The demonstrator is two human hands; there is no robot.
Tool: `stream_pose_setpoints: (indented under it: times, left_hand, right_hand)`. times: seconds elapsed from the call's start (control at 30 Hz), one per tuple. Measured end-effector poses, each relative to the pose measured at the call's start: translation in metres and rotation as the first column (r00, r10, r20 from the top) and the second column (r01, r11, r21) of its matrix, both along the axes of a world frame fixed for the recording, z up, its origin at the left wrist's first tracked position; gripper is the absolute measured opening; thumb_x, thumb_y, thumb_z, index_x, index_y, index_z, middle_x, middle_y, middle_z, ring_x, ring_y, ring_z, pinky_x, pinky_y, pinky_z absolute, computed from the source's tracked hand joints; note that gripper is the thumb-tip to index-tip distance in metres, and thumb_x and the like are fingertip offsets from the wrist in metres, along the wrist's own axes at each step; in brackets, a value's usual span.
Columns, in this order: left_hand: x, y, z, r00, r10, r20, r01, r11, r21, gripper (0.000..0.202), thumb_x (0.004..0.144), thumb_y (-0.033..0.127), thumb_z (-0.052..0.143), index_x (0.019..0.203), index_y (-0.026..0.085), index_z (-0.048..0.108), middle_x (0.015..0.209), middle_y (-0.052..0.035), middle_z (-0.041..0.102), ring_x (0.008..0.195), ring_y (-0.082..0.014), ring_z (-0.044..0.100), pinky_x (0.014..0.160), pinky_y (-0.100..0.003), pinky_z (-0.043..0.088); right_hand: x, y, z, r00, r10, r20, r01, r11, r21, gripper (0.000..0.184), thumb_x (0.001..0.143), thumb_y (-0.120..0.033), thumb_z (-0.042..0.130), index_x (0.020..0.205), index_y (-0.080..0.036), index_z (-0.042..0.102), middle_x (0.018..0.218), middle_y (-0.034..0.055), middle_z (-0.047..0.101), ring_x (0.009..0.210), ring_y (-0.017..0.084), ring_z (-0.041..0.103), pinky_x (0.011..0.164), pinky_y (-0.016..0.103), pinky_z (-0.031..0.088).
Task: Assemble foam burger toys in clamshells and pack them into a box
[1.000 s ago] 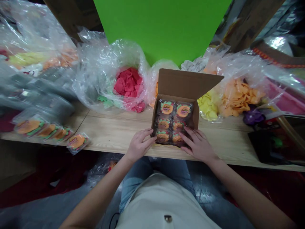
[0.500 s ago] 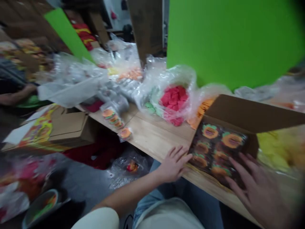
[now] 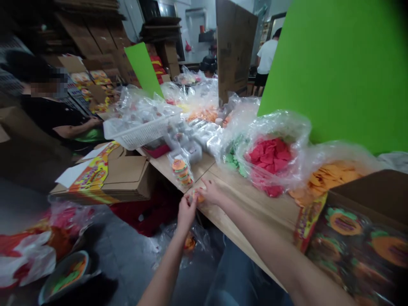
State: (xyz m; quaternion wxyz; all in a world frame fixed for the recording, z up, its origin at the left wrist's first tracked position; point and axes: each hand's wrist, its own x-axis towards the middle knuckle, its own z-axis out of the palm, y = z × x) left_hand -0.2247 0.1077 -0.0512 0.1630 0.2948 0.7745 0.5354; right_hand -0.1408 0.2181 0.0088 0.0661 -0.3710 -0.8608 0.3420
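Note:
Both my hands meet at the near left edge of the wooden table (image 3: 255, 204). My left hand (image 3: 186, 211) comes up from below the edge and pinches a small orange and green packet (image 3: 195, 196). My right hand (image 3: 211, 193) lies on the table with its fingers closed on the same packet. Just behind it stands a stack of like packets (image 3: 181, 171). An open cardboard box (image 3: 376, 191) filled with several orange and green packets (image 3: 346, 224) sits at the far right, away from both hands.
Clear bags hold red pieces (image 3: 269, 156) and orange pieces (image 3: 331, 176). A white basket (image 3: 140, 132), flat cardboard cartons (image 3: 117, 180) and a seated person (image 3: 54, 117) are to the left. A green board (image 3: 344, 63) stands behind. A bowl (image 3: 63, 276) lies on the floor.
Both hands left the open box and reached left to the small packet at the table's edge. My view swung left, so the box now sits at the right.

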Motion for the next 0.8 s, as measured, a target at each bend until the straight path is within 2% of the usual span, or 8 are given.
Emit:
stream_pose_setpoints:
  times: [0.13,0.2,0.33,0.43,0.53,0.63,0.7,0.8]
  left_hand:
    - [0.026,-0.003,0.005,0.969,-0.213,-0.122,0.207,0.976,-0.06,0.038,0.072,0.033,0.058,0.106,0.016,0.057,0.089,-0.0081,0.057,0.084,-0.0212,0.056,0.082,-0.038,0.044]
    - [0.016,-0.004,0.03,0.904,-0.268,-0.334,0.242,0.963,-0.117,0.038,0.076,0.034,0.055,0.111,0.019,0.055,0.097,-0.0098,0.053,0.091,-0.022,0.054,0.085,-0.038,0.043]
    - [-0.062,0.017,0.099,0.7,-0.097,-0.708,-0.034,0.985,-0.17,0.063,0.069,0.049,0.06,0.124,0.021,0.045,0.113,-0.0137,0.044,0.111,-0.0308,0.041,0.096,-0.047,0.032]
    - [-0.112,0.044,0.118,0.639,-0.376,-0.671,0.101,0.906,-0.411,0.077,0.059,0.056,0.066,0.124,0.022,0.044,0.112,-0.0128,0.046,0.107,-0.0317,0.045,0.09,-0.046,0.037]
    - [-0.124,0.059,0.108,0.601,-0.447,-0.662,0.2,0.887,-0.417,0.068,0.066,0.049,0.062,0.124,0.019,0.043,0.11,-0.0129,0.051,0.105,-0.029,0.048,0.092,-0.044,0.036]
    - [-0.125,0.056,0.096,0.677,-0.342,-0.652,0.214,0.939,-0.271,0.061,0.065,0.043,0.065,0.117,0.017,0.048,0.107,-0.0124,0.055,0.103,-0.0293,0.05,0.094,-0.045,0.034]
    - [-0.131,0.044,0.094,0.827,-0.203,-0.525,0.171,0.979,-0.11,0.06,0.061,0.042,0.068,0.113,0.018,0.05,0.105,-0.0102,0.057,0.1,-0.0274,0.053,0.093,-0.044,0.036]
    - [-0.145,0.014,0.095,1.0,0.025,-0.002,-0.024,0.968,0.248,0.056,0.065,0.039,0.066,0.115,0.024,0.045,0.106,-0.0046,0.057,0.094,-0.0201,0.058,0.086,-0.038,0.045]
  right_hand:
    - [0.022,0.012,-0.029,0.997,-0.041,0.06,0.04,0.999,0.009,0.05,0.076,-0.046,0.055,0.115,-0.015,0.054,0.109,0.0139,0.05,0.094,0.02,0.056,0.081,0.029,0.041]
    - [0.053,0.021,-0.035,0.989,-0.085,0.12,0.082,0.996,0.027,0.049,0.078,-0.047,0.051,0.115,-0.015,0.054,0.107,0.0139,0.051,0.094,0.02,0.056,0.081,0.03,0.041]
    - [0.086,0.036,-0.021,0.944,-0.071,0.323,0.026,0.989,0.143,0.048,0.078,-0.054,0.046,0.107,-0.017,0.057,0.101,0.014,0.054,0.096,0.027,0.053,0.08,0.038,0.04]
    - [0.059,0.039,0.0,0.962,0.016,0.273,-0.077,0.973,0.217,0.053,0.073,-0.051,0.055,0.115,-0.019,0.051,0.113,0.0146,0.05,0.109,0.031,0.044,0.087,0.042,0.036]
    - [0.002,0.037,0.018,0.987,0.159,0.036,-0.163,0.953,0.255,0.064,0.075,-0.043,0.057,0.129,-0.019,0.036,0.123,0.0139,0.044,0.115,0.026,0.041,0.093,0.038,0.034]
    - [-0.055,0.038,0.029,0.964,0.256,-0.076,-0.224,0.931,0.288,0.08,0.07,-0.043,0.062,0.136,-0.02,0.024,0.131,0.0146,0.036,0.12,0.028,0.035,0.095,0.042,0.033]
    - [-0.083,0.041,0.032,0.954,0.293,-0.067,-0.261,0.918,0.298,0.093,0.064,-0.045,0.065,0.139,-0.023,0.015,0.138,0.0146,0.027,0.123,0.032,0.029,0.094,0.048,0.033]
    - [-0.106,0.043,0.031,0.94,0.34,0.005,-0.328,0.903,0.277,0.102,0.057,-0.052,0.069,0.138,-0.026,0.014,0.145,0.0134,0.015,0.128,0.037,0.02,0.092,0.055,0.033]
